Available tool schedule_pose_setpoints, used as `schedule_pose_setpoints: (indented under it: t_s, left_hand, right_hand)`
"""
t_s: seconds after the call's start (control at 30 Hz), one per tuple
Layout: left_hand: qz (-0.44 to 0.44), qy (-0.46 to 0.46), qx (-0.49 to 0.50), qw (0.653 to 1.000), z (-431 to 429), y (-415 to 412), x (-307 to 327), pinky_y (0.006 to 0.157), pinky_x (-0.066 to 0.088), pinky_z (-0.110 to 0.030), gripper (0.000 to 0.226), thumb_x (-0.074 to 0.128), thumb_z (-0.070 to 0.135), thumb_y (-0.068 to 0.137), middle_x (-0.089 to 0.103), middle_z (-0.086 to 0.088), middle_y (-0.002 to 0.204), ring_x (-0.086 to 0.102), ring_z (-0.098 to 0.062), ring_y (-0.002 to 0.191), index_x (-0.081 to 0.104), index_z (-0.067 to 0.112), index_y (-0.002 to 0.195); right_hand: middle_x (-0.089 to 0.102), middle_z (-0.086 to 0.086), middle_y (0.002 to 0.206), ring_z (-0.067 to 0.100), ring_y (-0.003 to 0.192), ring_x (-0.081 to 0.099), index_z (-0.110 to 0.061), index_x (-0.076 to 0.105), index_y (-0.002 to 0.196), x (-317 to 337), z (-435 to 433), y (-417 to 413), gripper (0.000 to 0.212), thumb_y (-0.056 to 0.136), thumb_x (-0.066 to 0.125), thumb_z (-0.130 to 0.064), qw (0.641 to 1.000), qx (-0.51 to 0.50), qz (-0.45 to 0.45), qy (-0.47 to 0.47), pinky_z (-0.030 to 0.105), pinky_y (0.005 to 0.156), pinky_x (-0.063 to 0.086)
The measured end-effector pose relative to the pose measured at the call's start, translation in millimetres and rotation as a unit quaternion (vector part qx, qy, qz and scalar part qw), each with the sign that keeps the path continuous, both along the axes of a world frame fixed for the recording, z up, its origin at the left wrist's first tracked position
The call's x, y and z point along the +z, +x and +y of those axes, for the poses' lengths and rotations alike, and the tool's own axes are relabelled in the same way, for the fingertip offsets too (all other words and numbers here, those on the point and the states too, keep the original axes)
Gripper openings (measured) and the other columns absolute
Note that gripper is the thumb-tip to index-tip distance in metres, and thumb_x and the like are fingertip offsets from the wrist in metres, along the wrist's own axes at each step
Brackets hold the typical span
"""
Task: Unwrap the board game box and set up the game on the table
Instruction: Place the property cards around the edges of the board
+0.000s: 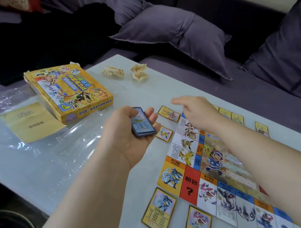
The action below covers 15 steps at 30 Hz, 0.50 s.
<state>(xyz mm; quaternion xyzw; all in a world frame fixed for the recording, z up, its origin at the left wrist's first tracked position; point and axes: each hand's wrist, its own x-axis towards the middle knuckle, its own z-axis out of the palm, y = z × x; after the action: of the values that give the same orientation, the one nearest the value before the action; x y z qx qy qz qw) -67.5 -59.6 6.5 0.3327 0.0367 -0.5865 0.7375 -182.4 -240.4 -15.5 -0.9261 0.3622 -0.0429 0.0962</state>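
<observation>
Head view: left hand (122, 142) is gripping the card stack (143, 125), right hand (195, 109) is hovering open-fingered over the far-left corner of the board (216, 162), box (67, 91) is lying further left. Try matching each card to its square.

The table (170, 81) was smooth and glossy. Left of the gripped cards (142, 127), the plastic film (0, 105) was clear, wrinkled and shiny.

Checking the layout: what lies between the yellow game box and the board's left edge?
Head view: clear wrap, two yellow cards, and the left hand holding a blue card stack over them.
</observation>
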Motion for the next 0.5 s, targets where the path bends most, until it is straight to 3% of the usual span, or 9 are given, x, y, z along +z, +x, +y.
schedule_pose_setpoints:
  t_s: [0.1,0.23,0.33,0.5]
  left_hand:
    - [-0.046,-0.003,-0.045,0.998,-3,-6,-6,0.074,0.052,-0.034,0.035,0.027,-0.008,0.096,0.061,-0.017,0.107,0.062,-0.025,0.094,0.042,-0.002,0.127]
    - [-0.106,-0.037,-0.105,0.988,-1,-11,-10,0.059,0.058,-0.027,0.029,0.038,-0.009,0.094,0.068,-0.015,0.097,0.07,-0.019,0.078,0.051,-0.002,0.119]
    - [-0.176,-0.033,-0.133,0.975,2,-15,-10,0.06,0.058,-0.025,0.025,0.047,-0.008,0.091,0.069,-0.015,0.095,0.069,-0.019,0.074,0.057,0.003,0.111]
    - [-0.274,-0.033,-0.168,0.946,4,-25,-7,0.059,0.057,-0.023,0.021,0.055,-0.004,0.088,0.07,-0.008,0.087,0.068,-0.016,0.072,0.061,0.013,0.098]
  right_hand:
    - [0.058,-0.005,0.13,0.008,0.121,0.051,-0.017,0.057,0.13,27,22,-3,0.038,0.099,0.037,-0.006,0.987,-0.033,-0.127,0.091,0.02,0.1,0.036]
    - [0.071,-0.005,0.098,0.013,0.089,0.066,-0.015,0.067,0.108,45,55,-12,0.024,0.098,0.045,-0.016,0.933,-0.072,-0.244,0.255,0.026,0.089,0.048]
    - [0.074,0.003,0.089,0.021,0.083,0.067,-0.009,0.068,0.096,49,72,-25,0.025,0.094,0.054,-0.029,0.896,-0.102,-0.26,0.346,0.038,0.09,0.049]
    - [0.071,-0.001,0.077,0.012,0.074,0.063,-0.016,0.067,0.078,51,89,-40,0.029,0.066,0.075,-0.04,0.874,-0.114,-0.252,0.4,0.035,0.085,0.049]
